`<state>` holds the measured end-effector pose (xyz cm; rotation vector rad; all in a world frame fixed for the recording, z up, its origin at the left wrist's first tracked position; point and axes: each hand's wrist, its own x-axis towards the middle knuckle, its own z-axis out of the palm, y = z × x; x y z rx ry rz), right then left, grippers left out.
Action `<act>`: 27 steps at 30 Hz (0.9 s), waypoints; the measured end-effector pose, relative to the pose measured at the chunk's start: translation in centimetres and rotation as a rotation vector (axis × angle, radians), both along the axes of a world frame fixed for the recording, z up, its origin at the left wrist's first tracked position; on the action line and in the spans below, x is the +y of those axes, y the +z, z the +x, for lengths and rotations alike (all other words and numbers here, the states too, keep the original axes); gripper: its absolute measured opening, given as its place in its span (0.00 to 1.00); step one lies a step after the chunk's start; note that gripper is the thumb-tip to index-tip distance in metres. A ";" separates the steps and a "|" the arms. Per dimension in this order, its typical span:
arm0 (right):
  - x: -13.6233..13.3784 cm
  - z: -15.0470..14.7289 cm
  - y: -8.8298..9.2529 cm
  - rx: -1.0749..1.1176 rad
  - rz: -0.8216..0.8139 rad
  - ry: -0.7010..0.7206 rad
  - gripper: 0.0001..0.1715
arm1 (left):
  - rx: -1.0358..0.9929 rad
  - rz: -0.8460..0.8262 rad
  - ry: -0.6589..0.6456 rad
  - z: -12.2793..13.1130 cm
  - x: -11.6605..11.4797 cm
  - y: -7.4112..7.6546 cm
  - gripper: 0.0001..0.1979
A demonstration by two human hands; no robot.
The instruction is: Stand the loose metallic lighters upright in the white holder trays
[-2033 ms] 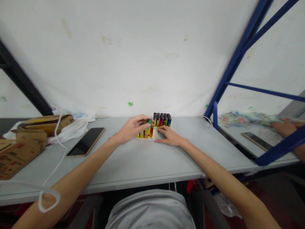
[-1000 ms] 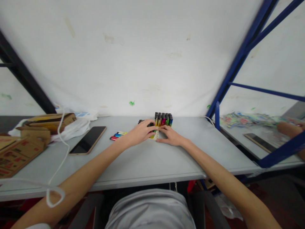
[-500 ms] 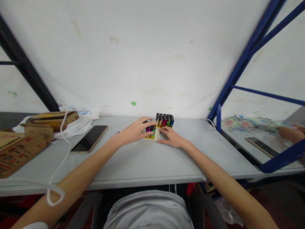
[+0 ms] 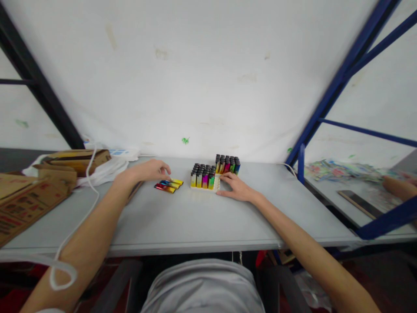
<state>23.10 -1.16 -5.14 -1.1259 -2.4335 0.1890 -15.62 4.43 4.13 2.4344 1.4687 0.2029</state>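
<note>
Rows of colourful lighters with black tops (image 4: 202,176) stand upright in a pale tray (image 4: 216,183), whose right end shows bare slots. My right hand (image 4: 237,188) grips that right end between thumb and fingers. Behind it, a second block of upright lighters (image 4: 228,164) stands near the wall. Several shiny lighters (image 4: 169,186) lie flat on the table to the left. Just above their left part is my left hand (image 4: 153,170), its fingers bent down; whether it pinches a lighter is too small to tell.
A phone (image 4: 134,191) lies partly hidden under my left forearm. Cardboard boxes (image 4: 32,195), white plastic and a white cable (image 4: 93,187) are at the left. Beyond the blue frame (image 4: 301,163) on the right are another phone (image 4: 360,204), plastic packets and another person's hand (image 4: 399,187).
My left hand has left the lighters in the tray and moved left over the flat-lying ones, which now show. My right hand stays at the tray's end.
</note>
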 end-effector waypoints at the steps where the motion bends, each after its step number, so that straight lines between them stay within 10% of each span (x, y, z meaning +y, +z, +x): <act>1: 0.0 0.0 0.0 0.001 0.001 -0.003 0.41 | 0.002 -0.014 0.003 -0.2 0.2 -0.2 0.19; 13: 0.0 -1.1 0.0 0.045 -0.003 -0.094 0.43 | 0.155 -0.122 0.043 -1.6 1.0 -0.5 0.31; 27: 0.2 -1.0 -0.3 0.075 0.012 -0.058 0.40 | 0.065 -0.145 0.050 -0.5 0.5 -1.5 0.18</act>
